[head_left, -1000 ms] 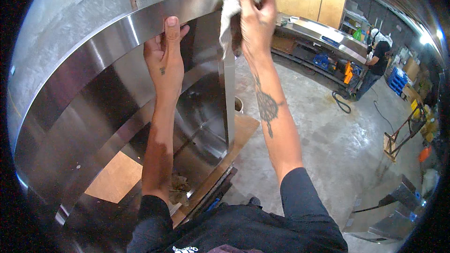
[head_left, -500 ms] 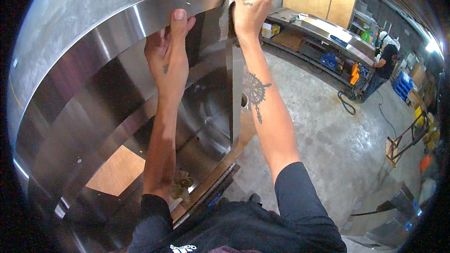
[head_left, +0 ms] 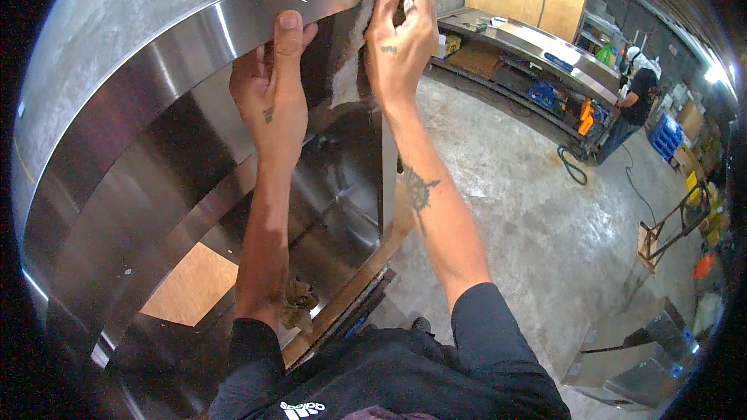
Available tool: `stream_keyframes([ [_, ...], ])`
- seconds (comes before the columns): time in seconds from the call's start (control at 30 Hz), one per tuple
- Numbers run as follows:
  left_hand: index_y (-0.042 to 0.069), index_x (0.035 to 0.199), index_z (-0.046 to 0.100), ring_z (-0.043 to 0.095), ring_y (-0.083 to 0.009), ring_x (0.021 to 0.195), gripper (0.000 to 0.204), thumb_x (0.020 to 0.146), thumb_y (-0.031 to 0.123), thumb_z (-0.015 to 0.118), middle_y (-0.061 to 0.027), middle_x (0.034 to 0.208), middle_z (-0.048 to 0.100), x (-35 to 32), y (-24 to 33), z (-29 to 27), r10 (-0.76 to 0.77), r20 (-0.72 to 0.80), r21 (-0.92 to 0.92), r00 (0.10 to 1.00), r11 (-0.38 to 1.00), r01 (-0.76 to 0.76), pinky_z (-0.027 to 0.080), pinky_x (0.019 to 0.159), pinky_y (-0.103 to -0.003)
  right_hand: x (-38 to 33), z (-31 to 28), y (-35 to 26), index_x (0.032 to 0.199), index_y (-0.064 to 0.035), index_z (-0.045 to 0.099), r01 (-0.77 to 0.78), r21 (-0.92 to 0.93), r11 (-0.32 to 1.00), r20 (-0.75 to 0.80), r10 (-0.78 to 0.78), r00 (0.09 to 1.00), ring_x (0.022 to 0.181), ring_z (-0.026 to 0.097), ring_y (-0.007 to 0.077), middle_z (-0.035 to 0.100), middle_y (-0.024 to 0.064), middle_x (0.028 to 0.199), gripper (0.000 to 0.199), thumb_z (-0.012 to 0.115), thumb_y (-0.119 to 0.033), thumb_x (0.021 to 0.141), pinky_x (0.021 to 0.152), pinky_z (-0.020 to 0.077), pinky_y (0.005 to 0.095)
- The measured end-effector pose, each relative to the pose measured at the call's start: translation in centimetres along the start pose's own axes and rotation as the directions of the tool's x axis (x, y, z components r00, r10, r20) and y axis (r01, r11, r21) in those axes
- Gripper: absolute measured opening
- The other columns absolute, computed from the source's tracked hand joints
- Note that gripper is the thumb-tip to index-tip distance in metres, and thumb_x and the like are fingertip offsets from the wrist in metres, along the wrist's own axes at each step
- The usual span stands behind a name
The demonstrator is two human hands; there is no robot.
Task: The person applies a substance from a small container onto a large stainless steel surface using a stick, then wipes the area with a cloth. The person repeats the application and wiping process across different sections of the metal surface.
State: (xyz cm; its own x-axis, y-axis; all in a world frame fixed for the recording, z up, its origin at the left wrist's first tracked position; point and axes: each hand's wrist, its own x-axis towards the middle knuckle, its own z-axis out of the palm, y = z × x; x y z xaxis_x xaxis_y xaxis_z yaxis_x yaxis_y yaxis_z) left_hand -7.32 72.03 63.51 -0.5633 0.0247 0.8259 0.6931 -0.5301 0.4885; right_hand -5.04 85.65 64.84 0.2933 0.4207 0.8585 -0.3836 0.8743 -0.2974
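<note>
A large stainless steel housing, open-sided and shiny, fills the left half, with a broad flat rim [head_left: 179, 43] curving across its top in this view. My left hand [head_left: 272, 101] grips the lower edge of that rim, thumb up on its face and fingers curled behind. Near the rim's right end, my right hand [head_left: 401, 43] pinches a crumpled grey-white rag [head_left: 350, 70]. The rag hangs down beside my fingers against the steel's corner. Some of my right fingertips are hidden by the rag.
A wooden board [head_left: 194, 284] shows through an opening in the housing; a brownish crumpled cloth [head_left: 299, 299] lies by my left forearm. Across the concrete floor, a person [head_left: 634, 105] stands at a long workbench [head_left: 498, 78]. A metal-framed stand [head_left: 661, 233] and steel pieces [head_left: 630, 358] are at right.
My right hand and the rag have come down and slightly left from the rim's top right end, baring that corner. My left hand keeps its hold on the rim.
</note>
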Motion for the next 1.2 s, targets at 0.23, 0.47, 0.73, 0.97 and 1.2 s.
stream_keyframes([
  [0.23, -0.005, 0.095, 0.070, 0.072, -0.0231, 0.101, 0.042, 0.106, 0.036, 0.069, -0.0119, 0.099, 0.071, 0.0, 0.5, 0.4, 0.012, 0.002, -0.002, 1.000, 1.000, -0.012, 0.060, 0.097, -0.037, 0.5, -0.1, 1.0, 0.094, 0.0057, 0.058, 0.013, -0.091, 0.996, 0.035, -0.010, 0.999, 0.080, 0.060, 0.0422, 0.058, 0.0221, 0.088, 0.018, 0.063, -0.010, 0.102, 0.072, 0.0460, 0.0514],
  [0.47, -0.010, 0.107, 0.069, 0.074, -0.0290, 0.108, 0.057, 0.103, 0.046, 0.070, -0.0161, 0.104, 0.073, 0.0, 0.7, -0.5, -0.125, -0.018, 0.127, 0.992, 0.984, 0.127, 0.056, 0.099, -0.036, 3.6, 0.6, 2.8, 0.093, 0.0038, 0.058, 0.029, -0.033, 0.999, 0.026, -0.028, 0.999, 0.081, 0.059, 0.0433, 0.058, 0.0227, 0.089, 0.022, 0.061, -0.014, 0.105, 0.073, 0.0461, 0.0516],
  [0.73, -0.013, 0.113, 0.068, 0.072, -0.0258, 0.105, 0.056, 0.105, 0.043, 0.068, -0.0185, 0.110, 0.072, -0.3, 0.1, -0.9, -0.077, 0.010, 0.113, 0.997, 0.991, 0.075, 0.059, 0.104, -0.040, -6.3, -4.3, -0.8, 0.104, 0.0016, 0.060, -0.111, 0.051, 0.992, 0.223, 0.097, 0.970, 0.088, 0.059, 0.0268, 0.059, 0.0146, 0.097, 0.011, 0.062, -0.009, 0.105, 0.080, 0.0480, 0.0382],
  [0.97, -0.012, 0.117, 0.067, 0.070, -0.0227, 0.104, 0.052, 0.107, 0.040, 0.065, -0.0180, 0.112, 0.070, -0.2, 1.0, -0.3, -0.022, 0.021, 0.039, 1.000, 0.999, 0.021, 0.056, 0.109, -0.043, -2.1, -7.0, 0.1, 0.107, 0.0013, 0.062, -0.458, 0.316, 0.831, 0.130, 0.440, 0.888, 0.081, 0.058, 0.0101, 0.063, 0.0027, 0.089, 0.023, 0.059, -0.021, 0.112, 0.075, 0.0494, 0.0306],
  [1.2, -0.010, 0.122, 0.066, 0.069, -0.0230, 0.110, 0.047, 0.105, 0.034, 0.070, -0.0162, 0.117, 0.069, -0.7, 2.1, 0.7, -0.015, -0.068, -0.018, 0.998, 1.000, 0.014, 0.057, 0.108, -0.044, -1.6, -5.6, 0.3, 0.111, 0.0040, 0.063, -0.467, 0.353, 0.811, 0.086, 0.468, 0.879, 0.090, 0.068, 0.0261, 0.070, 0.0177, 0.100, 0.023, 0.059, -0.018, 0.110, 0.084, 0.0529, 0.0393],
])
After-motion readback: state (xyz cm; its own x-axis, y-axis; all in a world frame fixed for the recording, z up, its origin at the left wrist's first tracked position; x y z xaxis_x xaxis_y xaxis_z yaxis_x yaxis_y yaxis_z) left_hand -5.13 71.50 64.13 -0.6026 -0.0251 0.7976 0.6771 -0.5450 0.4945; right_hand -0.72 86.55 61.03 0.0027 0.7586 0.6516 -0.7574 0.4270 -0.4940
